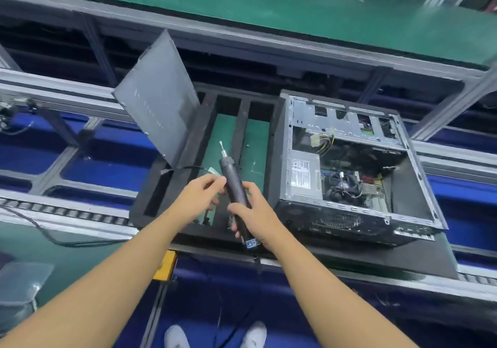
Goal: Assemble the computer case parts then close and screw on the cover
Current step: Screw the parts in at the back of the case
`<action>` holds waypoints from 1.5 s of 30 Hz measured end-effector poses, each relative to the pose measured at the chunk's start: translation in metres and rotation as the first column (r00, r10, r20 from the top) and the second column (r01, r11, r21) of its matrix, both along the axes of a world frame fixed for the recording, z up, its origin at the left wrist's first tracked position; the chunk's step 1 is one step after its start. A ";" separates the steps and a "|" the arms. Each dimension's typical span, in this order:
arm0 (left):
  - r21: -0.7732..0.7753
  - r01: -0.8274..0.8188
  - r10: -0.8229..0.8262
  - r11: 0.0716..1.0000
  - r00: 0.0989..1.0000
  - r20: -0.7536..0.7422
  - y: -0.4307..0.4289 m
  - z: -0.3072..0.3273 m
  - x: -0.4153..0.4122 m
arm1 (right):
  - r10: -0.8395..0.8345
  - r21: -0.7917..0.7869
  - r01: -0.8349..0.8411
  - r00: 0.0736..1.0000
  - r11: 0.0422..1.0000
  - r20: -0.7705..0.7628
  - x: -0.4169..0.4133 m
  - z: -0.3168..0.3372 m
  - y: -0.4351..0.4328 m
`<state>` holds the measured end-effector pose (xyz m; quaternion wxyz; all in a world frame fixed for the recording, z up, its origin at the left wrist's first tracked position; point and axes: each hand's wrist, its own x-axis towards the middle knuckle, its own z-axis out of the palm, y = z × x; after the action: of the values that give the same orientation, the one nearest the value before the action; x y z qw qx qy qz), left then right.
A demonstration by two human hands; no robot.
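An open black computer case (347, 213) lies on its side at the right, its motherboard, fan and wiring exposed. The grey side cover (157, 97) leans tilted against the frame at the left, apart from the case. My right hand (255, 213) grips a black electric screwdriver (235, 183) by its barrel, bit pointing up and away. My left hand (200, 197) is right beside the screwdriver with its fingertips pinched together at the barrel; whether they hold a small part I cannot tell.
A black foam pallet (174, 183) with slots over green belt lies under the hands. A roller conveyor rail (67, 213) runs along the front. A yellow block (165, 267) sits on the rail edge. The screwdriver's cable (258, 264) hangs down. White shoes (177, 337) show below.
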<state>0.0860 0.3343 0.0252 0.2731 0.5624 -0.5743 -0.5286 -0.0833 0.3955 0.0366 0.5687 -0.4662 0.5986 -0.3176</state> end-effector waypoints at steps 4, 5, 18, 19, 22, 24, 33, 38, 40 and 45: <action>-0.127 0.047 -0.016 0.991 0.972 0.236 -0.010 -0.020 -0.024 | -0.025 -0.068 0.016 0.991 0.998 -0.132 -0.026 -0.010 0.007; -0.149 0.052 -0.008 0.988 0.959 0.283 -0.011 -0.023 -0.027 | -0.031 -0.081 0.020 0.991 0.996 -0.133 -0.025 -0.010 0.007; -0.195 0.562 -0.230 0.804 0.595 0.770 -0.036 -0.064 -0.031 | -0.372 -0.199 0.338 0.913 0.920 -0.170 -0.001 -0.012 -0.001; -0.217 0.609 -0.226 0.763 0.567 0.792 -0.043 -0.064 -0.032 | -0.418 -0.211 0.383 0.895 0.899 -0.154 0.002 -0.013 -0.002; -0.247 0.717 -0.273 0.651 0.526 0.805 -0.065 -0.069 -0.036 | -0.495 -0.121 0.485 0.865 0.866 -0.076 0.008 -0.010 -0.015; -0.228 0.788 -0.331 0.572 0.476 0.815 -0.077 -0.074 -0.041 | -0.540 -0.015 0.539 0.841 0.842 -0.040 0.007 -0.005 -0.026; -0.103 0.925 -0.393 0.367 0.254 0.884 -0.099 -0.091 -0.048 | -0.457 0.145 0.457 0.889 0.878 -0.035 -0.006 0.036 -0.056; 0.056 0.931 -0.276 0.361 0.049 0.960 -0.095 -0.085 -0.065 | -0.463 0.055 0.466 0.885 0.883 -0.053 -0.020 0.067 -0.057; 0.181 0.900 -0.285 0.396 -0.066 0.956 -0.089 -0.086 -0.080 | -0.431 0.083 0.435 0.900 0.897 -0.058 -0.025 0.074 -0.057; 0.297 0.896 -0.344 0.330 -0.179 0.922 -0.084 -0.096 -0.103 | -0.353 0.153 0.355 0.935 0.922 -0.042 -0.030 0.067 -0.061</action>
<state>-0.0170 0.2507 -0.0709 -0.2994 0.2613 -0.9177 0.0010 -0.1135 0.3341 0.1033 0.5332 -0.3061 0.7000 -0.3633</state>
